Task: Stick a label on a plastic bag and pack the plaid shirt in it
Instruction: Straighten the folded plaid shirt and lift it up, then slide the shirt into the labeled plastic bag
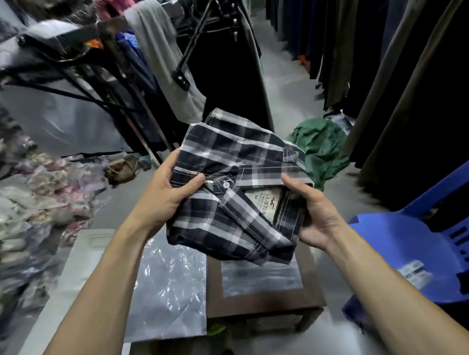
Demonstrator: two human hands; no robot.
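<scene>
A folded black, grey and white plaid shirt (236, 182) is held up in the middle of the view, collar toward me with its neck tag showing. My left hand (163, 195) grips its left edge, thumb on top. My right hand (312, 211) grips the right side by the collar. Below the shirt a clear plastic bag (168, 288) lies flat beside a small brown stool (263, 301), and another clear sheet (258, 277) lies on the stool top. A white label (415, 273) rests on the seat of a blue plastic chair (424, 248).
Dark garments (385, 58) hang on racks at the right and ahead. A pile of bagged clothes (23, 204) fills the left. A green garment (322, 147) lies on the floor behind the shirt. A narrow grey aisle (285, 86) runs forward.
</scene>
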